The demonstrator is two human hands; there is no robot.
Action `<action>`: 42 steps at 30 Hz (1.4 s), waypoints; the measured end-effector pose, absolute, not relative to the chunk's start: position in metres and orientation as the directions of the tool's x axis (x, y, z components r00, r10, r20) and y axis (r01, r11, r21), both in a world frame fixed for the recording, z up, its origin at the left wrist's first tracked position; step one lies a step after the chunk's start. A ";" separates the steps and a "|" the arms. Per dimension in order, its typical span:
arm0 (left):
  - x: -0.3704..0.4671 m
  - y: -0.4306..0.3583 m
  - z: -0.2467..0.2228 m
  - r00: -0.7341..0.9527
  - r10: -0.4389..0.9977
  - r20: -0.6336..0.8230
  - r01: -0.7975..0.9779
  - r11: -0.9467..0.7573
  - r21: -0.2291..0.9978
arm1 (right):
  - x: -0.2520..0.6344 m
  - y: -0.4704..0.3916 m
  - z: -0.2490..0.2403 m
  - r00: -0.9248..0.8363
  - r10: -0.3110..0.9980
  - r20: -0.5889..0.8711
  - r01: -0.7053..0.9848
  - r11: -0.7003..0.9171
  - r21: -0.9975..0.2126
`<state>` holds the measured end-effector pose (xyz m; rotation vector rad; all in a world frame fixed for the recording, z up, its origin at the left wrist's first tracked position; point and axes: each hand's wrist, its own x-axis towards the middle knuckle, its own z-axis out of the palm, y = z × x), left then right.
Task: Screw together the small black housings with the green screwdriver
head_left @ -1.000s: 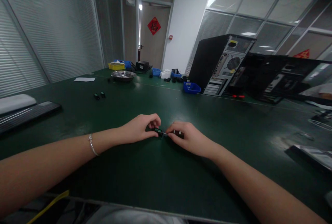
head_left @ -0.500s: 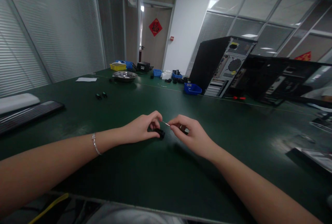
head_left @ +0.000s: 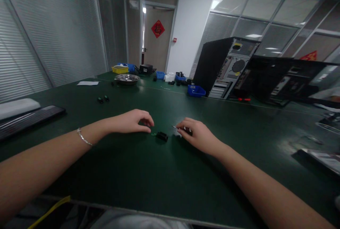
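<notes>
On the green table lies a small black part, with tiny green bits at its left end. My left hand is just to the left of that part, thumb and fingers apart, nothing between them. To the right of the part, my right hand pinches a thin metal tool whose tip points left. Most of the tool is hidden inside the hand. Neither hand touches the black part.
A keyboard lies at the left, and two small black-green pieces sit beyond my left hand. Farther back are a metal bowl, a blue bin, a computer case and a red-handled tool.
My left hand has let go of the black part and moved left and slightly away, fingers opening. The part stays on the table. My right hand has hardly moved.
</notes>
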<state>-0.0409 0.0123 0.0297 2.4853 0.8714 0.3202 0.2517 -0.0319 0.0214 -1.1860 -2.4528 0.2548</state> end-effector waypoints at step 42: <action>0.015 -0.013 -0.007 0.530 0.802 0.275 0.084 -0.372 0.924 | 0.212 -0.049 0.015 -0.472 0.716 0.515 0.520 0.698 -0.493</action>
